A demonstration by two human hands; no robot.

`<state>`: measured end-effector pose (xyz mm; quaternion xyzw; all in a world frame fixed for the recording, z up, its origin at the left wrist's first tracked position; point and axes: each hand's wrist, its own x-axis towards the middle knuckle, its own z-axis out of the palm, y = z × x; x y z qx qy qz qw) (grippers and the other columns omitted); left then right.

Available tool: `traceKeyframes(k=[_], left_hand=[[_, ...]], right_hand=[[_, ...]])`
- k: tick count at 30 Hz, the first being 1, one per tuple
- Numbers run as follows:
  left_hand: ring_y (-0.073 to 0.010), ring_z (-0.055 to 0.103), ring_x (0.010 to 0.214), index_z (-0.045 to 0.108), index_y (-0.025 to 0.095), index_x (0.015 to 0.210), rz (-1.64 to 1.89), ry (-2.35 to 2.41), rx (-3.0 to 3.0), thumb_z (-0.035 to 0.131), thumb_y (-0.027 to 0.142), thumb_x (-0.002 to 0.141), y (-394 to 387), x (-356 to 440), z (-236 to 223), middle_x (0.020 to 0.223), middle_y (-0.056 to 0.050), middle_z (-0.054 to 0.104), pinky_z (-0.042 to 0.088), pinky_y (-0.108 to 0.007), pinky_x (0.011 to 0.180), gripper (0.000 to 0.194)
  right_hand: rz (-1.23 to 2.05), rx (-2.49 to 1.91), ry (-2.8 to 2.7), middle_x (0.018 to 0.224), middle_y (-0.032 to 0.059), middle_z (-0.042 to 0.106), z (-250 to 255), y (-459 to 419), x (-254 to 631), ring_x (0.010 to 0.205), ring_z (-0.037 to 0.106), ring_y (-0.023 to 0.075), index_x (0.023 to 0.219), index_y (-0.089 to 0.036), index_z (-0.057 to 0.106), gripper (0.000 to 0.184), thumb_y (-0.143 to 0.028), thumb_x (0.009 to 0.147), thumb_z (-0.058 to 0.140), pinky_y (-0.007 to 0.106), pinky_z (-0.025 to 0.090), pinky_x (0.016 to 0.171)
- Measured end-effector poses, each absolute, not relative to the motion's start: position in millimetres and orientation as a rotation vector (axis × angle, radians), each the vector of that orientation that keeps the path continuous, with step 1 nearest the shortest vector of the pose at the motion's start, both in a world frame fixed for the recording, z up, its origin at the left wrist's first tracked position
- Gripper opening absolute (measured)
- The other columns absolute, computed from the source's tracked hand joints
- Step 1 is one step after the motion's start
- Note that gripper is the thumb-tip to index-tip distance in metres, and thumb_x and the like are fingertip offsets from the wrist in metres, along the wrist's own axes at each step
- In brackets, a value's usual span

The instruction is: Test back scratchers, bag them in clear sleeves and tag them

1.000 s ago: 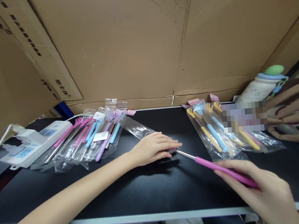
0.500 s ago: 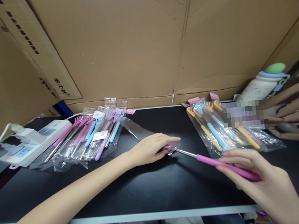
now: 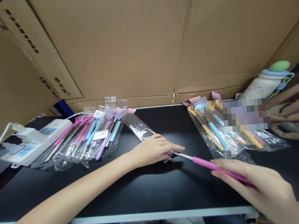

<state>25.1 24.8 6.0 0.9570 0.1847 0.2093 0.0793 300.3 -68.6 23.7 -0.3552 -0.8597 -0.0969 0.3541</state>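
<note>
My right hand [image 3: 257, 182] grips the pink handle of a back scratcher [image 3: 208, 163], whose thin metal shaft points left. The scratcher's head is hidden under my left hand [image 3: 155, 150]. That hand is closed on the open end of a clear plastic bag [image 3: 137, 125], its index finger stretched along the shaft. The bag lies slantwise, running back and left from my fingers across the black table.
Bagged pink, blue and purple back scratchers [image 3: 99, 133] lie at the left beside a white power strip [image 3: 41, 137]. More bagged yellow and blue ones [image 3: 213, 127] lie at the right. Behind them stand a bottle [image 3: 259, 86] and a cardboard wall [image 3: 122, 44].
My right hand has moved left with the back scratcher, and its pink head has gone out of sight beneath my left hand, at the bag's mouth.
</note>
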Motion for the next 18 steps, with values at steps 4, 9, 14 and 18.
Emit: traceKeyframes(k=[4,9,14,18], left_hand=[[-0.0136,0.059,0.103,0.050,0.021,0.125,0.662,0.576,2.909,0.040,0.028,0.098,21.5,27.5,5.0,0.111,-0.002,0.067,0.033,-0.030,0.095,0.030],[-0.0142,0.057,0.104,0.050,0.019,0.127,0.743,0.556,2.848,0.045,0.035,0.095,25.5,22.9,12.2,0.109,-0.003,0.067,0.034,-0.028,0.094,0.036],[-0.0135,0.058,0.101,0.052,0.019,0.125,0.744,0.555,2.816,0.044,0.033,0.095,26.9,20.7,15.5,0.111,-0.003,0.067,0.034,-0.028,0.093,0.033],[-0.0141,0.057,0.108,0.051,0.021,0.125,0.680,0.609,2.873,0.044,0.034,0.095,23.1,25.3,10.5,0.121,-0.002,0.063,0.031,-0.031,0.098,0.033]], right_hand=[[-0.260,-1.002,-2.121,0.086,-0.0010,0.072,16.3,-74.7,291.8,0.069,0.069,0.0123,0.099,-0.020,0.062,0.015,-0.020,0.084,0.062,0.019,0.054,0.071],[-0.374,-0.891,-2.177,0.096,0.0027,0.072,4.8,-83.9,292.4,0.077,0.069,0.0134,0.098,-0.020,0.064,0.017,-0.011,0.084,0.059,0.022,0.053,0.072],[-0.350,-0.907,-2.258,0.115,0.0053,0.067,-7.2,-86.7,300.7,0.085,0.068,0.0158,0.111,-0.022,0.064,0.035,-0.003,0.083,0.054,0.027,0.052,0.072],[-0.387,-0.842,-2.254,0.114,0.0072,0.067,-8.7,-84.9,298.9,0.081,0.067,0.0163,0.112,-0.021,0.064,0.043,0.002,0.077,0.060,0.029,0.050,0.071]])
